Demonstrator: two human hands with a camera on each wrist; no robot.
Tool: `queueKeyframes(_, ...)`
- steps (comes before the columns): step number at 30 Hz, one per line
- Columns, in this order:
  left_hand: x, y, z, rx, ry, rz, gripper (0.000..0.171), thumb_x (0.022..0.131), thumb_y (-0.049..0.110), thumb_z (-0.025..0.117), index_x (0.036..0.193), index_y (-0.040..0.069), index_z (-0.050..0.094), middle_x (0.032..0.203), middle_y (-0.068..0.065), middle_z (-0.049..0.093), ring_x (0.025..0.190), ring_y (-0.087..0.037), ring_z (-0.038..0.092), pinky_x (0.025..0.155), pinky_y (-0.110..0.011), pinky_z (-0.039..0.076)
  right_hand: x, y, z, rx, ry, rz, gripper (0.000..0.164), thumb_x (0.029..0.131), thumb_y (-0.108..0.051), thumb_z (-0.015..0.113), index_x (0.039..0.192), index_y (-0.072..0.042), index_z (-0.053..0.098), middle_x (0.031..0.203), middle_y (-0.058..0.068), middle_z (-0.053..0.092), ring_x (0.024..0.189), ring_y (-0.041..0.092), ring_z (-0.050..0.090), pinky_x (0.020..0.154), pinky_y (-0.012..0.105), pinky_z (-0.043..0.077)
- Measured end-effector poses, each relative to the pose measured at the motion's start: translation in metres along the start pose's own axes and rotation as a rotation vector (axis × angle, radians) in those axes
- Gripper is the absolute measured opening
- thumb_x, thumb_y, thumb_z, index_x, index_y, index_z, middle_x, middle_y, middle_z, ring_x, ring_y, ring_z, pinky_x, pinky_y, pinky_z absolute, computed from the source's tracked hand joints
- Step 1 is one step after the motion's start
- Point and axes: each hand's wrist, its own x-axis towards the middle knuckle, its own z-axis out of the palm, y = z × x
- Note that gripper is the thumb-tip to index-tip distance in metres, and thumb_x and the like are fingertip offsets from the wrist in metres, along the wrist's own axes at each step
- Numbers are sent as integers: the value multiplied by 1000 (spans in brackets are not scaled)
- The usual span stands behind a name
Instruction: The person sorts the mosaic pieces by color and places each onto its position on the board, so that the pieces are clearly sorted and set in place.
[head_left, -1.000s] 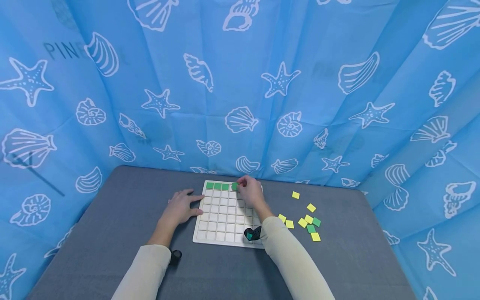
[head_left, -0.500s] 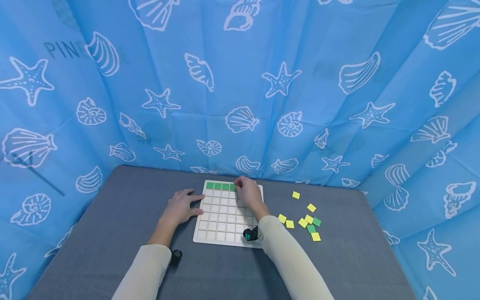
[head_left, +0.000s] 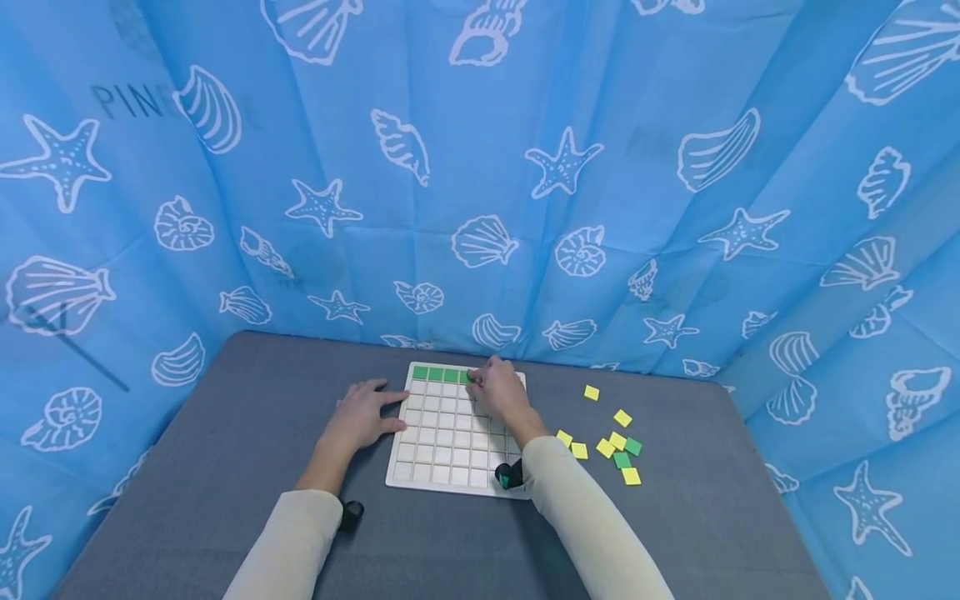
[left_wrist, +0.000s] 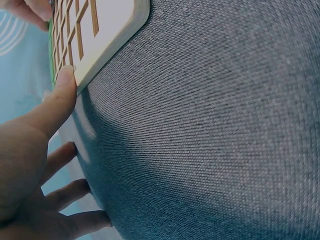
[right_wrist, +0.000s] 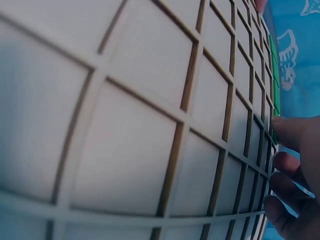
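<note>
A white gridded board lies on the grey table, with a run of green square tiles in its far row. My right hand is over that row, its fingertips touching the rightmost green tile, which sits in line with the others. In the right wrist view the thumb meets the row's end while the other fingers bend loosely at the board. My left hand rests at the board's left edge, fingers spread; in the left wrist view its thumb lies on the rim.
Right of the board are scattered several yellow tiles and two loose green tiles. A blue curtain with white shells hangs behind the table. A black wrist device overhangs the board's near right corner.
My right hand has brought the green tile left and down into line with the row. Its fingertips have since shifted toward the tile's right side. My left hand has stayed put.
</note>
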Motion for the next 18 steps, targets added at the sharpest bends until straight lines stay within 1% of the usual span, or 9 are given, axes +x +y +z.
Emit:
queueKeyframes(5,0,0,0,-7,-6,4,60,90,39,77,146,27,59,161,-22,39,148,-55,30,111,-78,31,-6,2,-2,-81,-5,-79,33,100,-31,67,129,-16,72,112,8,61,98,22,53,76,34,48)
queueKeyframes(8,1,-1,0,-7,-2,6,59,91,39,77,146,27,59,161,-22,40,148,-56,30,111,-78,31,-11,3,-3,-114,19,-118,35,101,-33,66,132,-17,71,114,9,62,99,24,53,80,39,49)
queueKeyframes(12,1,-1,1,-10,-3,5,60,91,40,77,146,27,58,161,-22,39,148,-55,30,111,-79,31,-19,5,-4,-120,64,-135,41,101,-33,66,139,-17,64,118,11,62,107,29,56,91,47,50)
queueKeyframes(14,1,0,1,-6,-2,8,60,90,39,77,146,27,59,161,-22,40,148,-56,31,110,-79,31,-23,6,-4,-117,84,-141,42,101,-33,66,140,-17,62,120,13,62,110,31,56,94,49,50)
queueKeyframes(18,1,-1,1,-8,-5,4,60,90,39,77,146,28,58,161,-21,39,148,-55,31,110,-78,31,-27,8,-3,-124,91,-157,46,102,-34,63,145,-20,56,129,14,59,117,32,55,97,51,48)
